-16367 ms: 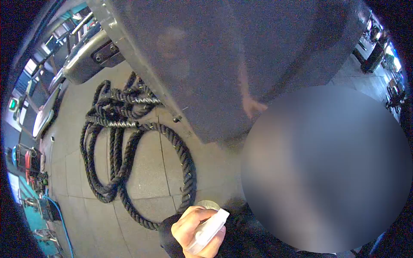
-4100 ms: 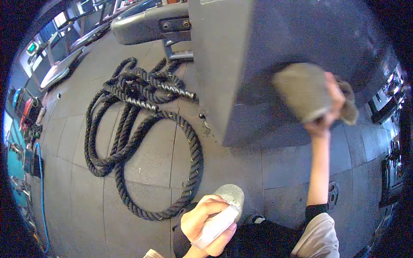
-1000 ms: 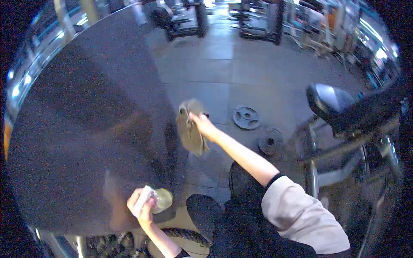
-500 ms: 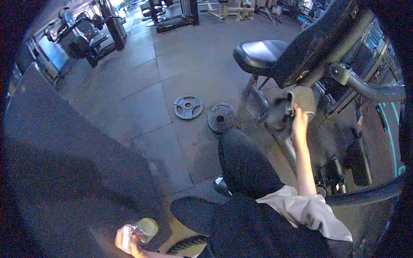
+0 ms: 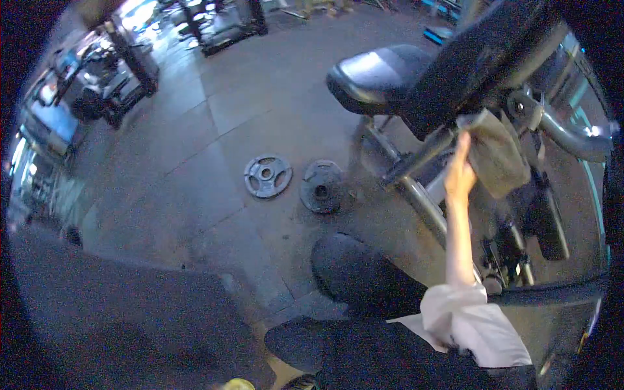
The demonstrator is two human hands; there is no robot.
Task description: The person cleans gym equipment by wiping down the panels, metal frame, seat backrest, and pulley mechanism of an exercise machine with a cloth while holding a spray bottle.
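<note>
My right hand (image 5: 460, 177) reaches forward and grips a grey cloth (image 5: 497, 156), which hangs off to the right of my fingers. The cloth lies against the metal frame under the dark padded backrest (image 5: 481, 58) of a weight bench; exact contact is hard to see. At the bottom edge shows only the yellow-green end of a bottle (image 5: 238, 385). My left hand is out of the picture below it.
Two grey weight plates lie on the floor, a spoked one (image 5: 268, 175) and a rounder one (image 5: 322, 187). The bench's seat pad (image 5: 383, 75) juts out ahead of me. A large dark surface (image 5: 143, 312) fills the lower left, with gym machines (image 5: 107, 84) farther back.
My right hand has shifted slightly right with the cloth, which now hangs longer and more spread. My left hand and most of its bottle have dropped out of view. The camera has turned.
</note>
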